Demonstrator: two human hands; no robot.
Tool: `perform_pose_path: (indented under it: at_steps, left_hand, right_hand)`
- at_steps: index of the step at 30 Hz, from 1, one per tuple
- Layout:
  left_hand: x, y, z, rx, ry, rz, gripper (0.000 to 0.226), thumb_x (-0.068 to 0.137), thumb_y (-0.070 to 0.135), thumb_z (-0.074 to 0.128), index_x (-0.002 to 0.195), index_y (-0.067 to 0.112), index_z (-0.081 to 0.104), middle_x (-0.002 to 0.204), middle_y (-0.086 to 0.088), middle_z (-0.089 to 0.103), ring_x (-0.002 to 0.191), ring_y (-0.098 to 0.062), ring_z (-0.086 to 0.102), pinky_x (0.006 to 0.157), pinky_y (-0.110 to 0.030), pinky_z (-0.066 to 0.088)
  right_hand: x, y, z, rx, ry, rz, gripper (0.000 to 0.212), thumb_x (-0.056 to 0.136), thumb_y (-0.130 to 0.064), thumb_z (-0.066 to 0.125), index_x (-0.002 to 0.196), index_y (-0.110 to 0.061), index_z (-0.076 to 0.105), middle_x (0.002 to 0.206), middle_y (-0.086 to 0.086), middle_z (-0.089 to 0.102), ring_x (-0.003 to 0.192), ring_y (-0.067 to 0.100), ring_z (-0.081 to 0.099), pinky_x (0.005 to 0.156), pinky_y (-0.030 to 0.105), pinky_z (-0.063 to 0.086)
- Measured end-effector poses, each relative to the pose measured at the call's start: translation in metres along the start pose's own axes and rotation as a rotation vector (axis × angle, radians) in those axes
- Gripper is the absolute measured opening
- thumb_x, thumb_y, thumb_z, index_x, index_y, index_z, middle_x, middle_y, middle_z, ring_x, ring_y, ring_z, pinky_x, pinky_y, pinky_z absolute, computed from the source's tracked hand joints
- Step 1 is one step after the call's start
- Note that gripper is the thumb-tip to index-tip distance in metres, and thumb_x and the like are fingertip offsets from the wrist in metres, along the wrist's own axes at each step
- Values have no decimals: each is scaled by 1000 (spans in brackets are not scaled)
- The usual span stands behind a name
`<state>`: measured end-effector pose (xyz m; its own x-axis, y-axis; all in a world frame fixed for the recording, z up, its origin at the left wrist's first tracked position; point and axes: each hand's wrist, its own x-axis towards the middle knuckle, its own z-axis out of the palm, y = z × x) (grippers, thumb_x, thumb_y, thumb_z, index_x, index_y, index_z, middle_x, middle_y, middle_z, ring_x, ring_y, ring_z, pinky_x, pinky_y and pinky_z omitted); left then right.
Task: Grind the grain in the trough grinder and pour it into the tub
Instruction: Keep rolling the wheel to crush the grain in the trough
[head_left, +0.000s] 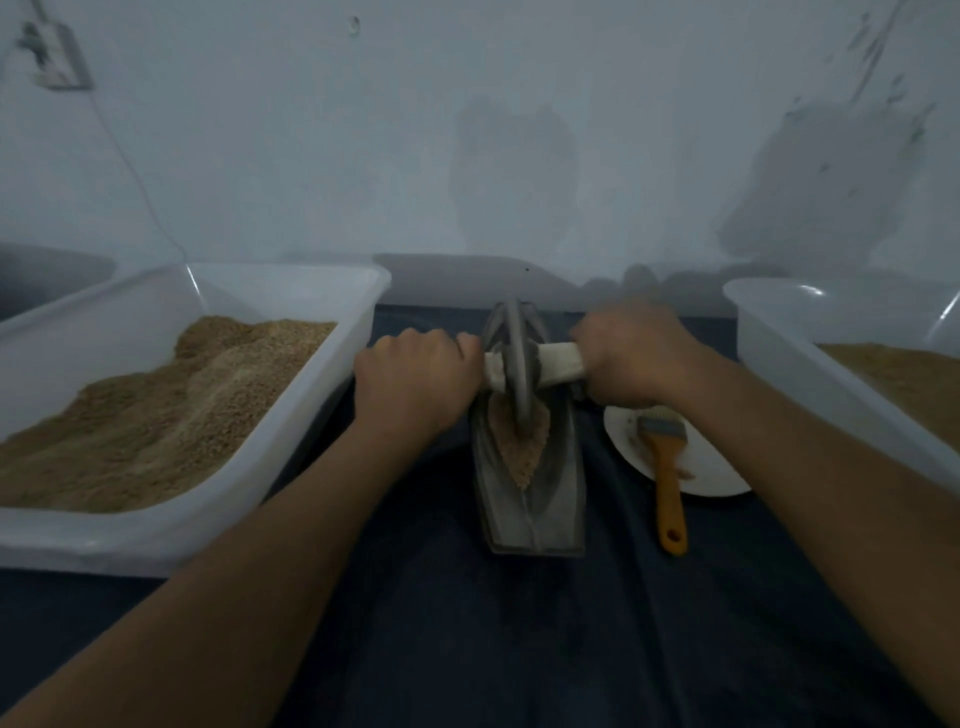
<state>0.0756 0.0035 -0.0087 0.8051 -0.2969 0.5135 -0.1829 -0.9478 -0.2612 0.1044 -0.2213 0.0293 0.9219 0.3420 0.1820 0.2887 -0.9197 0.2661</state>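
Note:
A grey boat-shaped trough grinder (558, 493) lies lengthwise on the dark cloth in the middle. Its grey wheel (517, 358) stands upright in the groove on a pale wooden axle (558, 364). Brown grain (519, 449) fills the groove under and in front of the wheel. My left hand (415, 379) grips the axle's left end. My right hand (634, 353) grips its right end. A white tub (332, 374) at the left holds a heap of brown grain. Another white tub (779, 353) at the right holds finer tan meal.
A white plate (701, 467) lies right of the grinder, with a brush (667, 483) with an orange handle across it. A pale wall rises close behind. A cable hangs down the wall at the far left. Dark cloth (467, 639) covers the near surface.

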Motion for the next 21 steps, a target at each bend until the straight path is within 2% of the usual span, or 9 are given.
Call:
perform_pose_path:
  at_steps: [2, 5, 8, 10, 12, 15, 17, 19, 21]
  left_hand:
    - [-23, -2, -14, 63, 53, 83, 11, 97, 19, 51, 91, 17, 42, 72, -3, 45, 62, -24, 48, 50, -27, 21]
    - [-50, -5, -27, 61, 90, 134, 13, 89, 20, 65, 90, 14, 54, 69, -4, 56, 52, -26, 53, 47, -28, 28]
    - [-51, -5, -22, 53, 79, 106, 11, 91, 20, 63, 90, 15, 53, 70, -4, 57, 52, -27, 54, 46, -28, 29]
    - [-35, -3, -13, 119, 42, 65, 12, 90, 20, 63, 88, 17, 52, 69, -2, 58, 54, -25, 55, 48, -27, 25]
    - [-7, -1, -9, 190, 58, 57, 13, 87, 17, 66, 80, 17, 55, 67, -3, 59, 56, -23, 57, 51, -26, 24]
    - [45, -8, 4, 50, -156, 10, 19, 101, 26, 43, 96, 17, 58, 99, -13, 65, 87, -31, 63, 64, -35, 33]
    - [66, -12, 11, -127, -324, -120, 29, 102, 35, 31, 99, 22, 56, 112, -12, 63, 90, -29, 53, 75, -37, 34]
    - [67, -14, 17, -127, -319, -141, 27, 101, 35, 29, 95, 22, 51, 104, -9, 58, 84, -25, 44, 73, -37, 33]
    - [53, -11, 14, -99, -249, -122, 22, 102, 28, 29, 92, 19, 47, 91, -7, 51, 76, -23, 41, 62, -32, 29]
  right_hand:
    - [-30, -9, 7, -35, 209, 8, 31, 78, -33, 76, 81, -27, 46, 80, -1, 63, 62, 19, 45, 54, 27, 29]
    - [-66, -24, 16, -121, 534, 34, 37, 63, -18, 83, 78, -20, 49, 62, 5, 58, 47, 24, 47, 49, 24, 15]
    - [-64, -24, 16, -97, 627, 5, 33, 60, -16, 81, 74, -17, 52, 59, 6, 56, 46, 26, 51, 50, 23, 16]
    - [-46, -17, 15, -63, 484, 14, 29, 68, -24, 78, 76, -22, 50, 67, 5, 59, 54, 26, 49, 53, 30, 27]
    - [-20, -6, 11, 31, 154, 76, 23, 77, -34, 71, 81, -25, 50, 78, -1, 59, 62, 19, 48, 57, 30, 33]
    - [15, 10, 4, 234, -210, 104, 21, 77, -30, 74, 76, -18, 57, 71, -1, 59, 58, 15, 54, 50, 27, 37]
    - [30, 14, 4, 275, -255, 97, 16, 72, -22, 75, 72, -14, 61, 67, 3, 63, 54, 18, 56, 46, 25, 36]
    - [34, 13, 4, 251, -242, 91, 12, 73, -20, 73, 73, -14, 63, 69, 4, 64, 56, 18, 58, 46, 25, 37]
    - [25, 9, 3, 189, -188, 90, 14, 77, -27, 70, 74, -19, 59, 72, 0, 63, 61, 16, 59, 49, 25, 37]
